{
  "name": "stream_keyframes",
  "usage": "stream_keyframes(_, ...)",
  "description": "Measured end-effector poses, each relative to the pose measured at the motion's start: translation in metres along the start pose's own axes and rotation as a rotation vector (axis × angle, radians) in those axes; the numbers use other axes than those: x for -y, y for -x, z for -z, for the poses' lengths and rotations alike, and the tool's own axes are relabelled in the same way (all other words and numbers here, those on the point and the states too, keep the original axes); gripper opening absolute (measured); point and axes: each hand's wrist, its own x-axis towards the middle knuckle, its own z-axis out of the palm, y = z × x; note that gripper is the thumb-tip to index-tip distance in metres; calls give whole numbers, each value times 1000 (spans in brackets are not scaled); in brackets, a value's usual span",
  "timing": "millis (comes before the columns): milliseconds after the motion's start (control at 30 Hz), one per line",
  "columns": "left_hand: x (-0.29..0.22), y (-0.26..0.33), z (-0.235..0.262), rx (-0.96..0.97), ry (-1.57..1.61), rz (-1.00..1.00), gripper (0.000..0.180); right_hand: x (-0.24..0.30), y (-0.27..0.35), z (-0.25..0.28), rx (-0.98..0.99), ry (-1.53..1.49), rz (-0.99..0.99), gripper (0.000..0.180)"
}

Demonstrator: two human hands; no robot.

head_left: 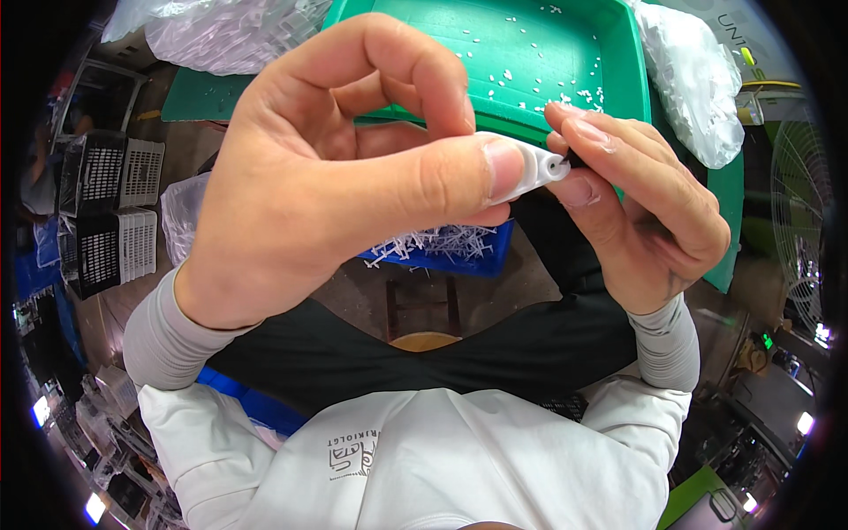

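My left hand (pixel 291 177) is closed, with the thumb and fingers pinching a small white plastic piece (pixel 535 168). The piece tapers toward the right and has a small round hole at its narrow end. My right hand (pixel 654 190) meets it there, thumb and fingers drawn together around a small dark thing (pixel 574 160). A thin dark tip of that thing reaches the hole. Its kind cannot be made out, since the fingers cover most of it. Both hands are raised in front of the green tray (pixel 548 40).
Small white bits (pixel 583 95) are scattered in the tray. Below my hands, a blue bin (pixel 502 252) holds many thin white plastic pieces (pixel 446 243). Clear plastic bags (pixel 238 40) lie at the far left, another bag (pixel 693 84) at the right. Crates (pixel 93 177) stand left, a fan (pixel 799 212) right.
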Motion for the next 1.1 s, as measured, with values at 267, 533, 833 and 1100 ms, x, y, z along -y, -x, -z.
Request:
stream_keyframes(267,-5,3,-4,73,35,145,23,4,1,-3,-18,20,-63,30)
stream_keyframes(533,2,4,-6,45,110,125,19,4,2,-5,-52,4,-80,28)
stream_keyframes(833,10,4,-8,43,131,57,13,4,1,-11,-110,84,-43,29)
stream_keyframes(1100,14,5,-18,-28,170,-23,13,10,-2,-11,-121,147,-82,27)
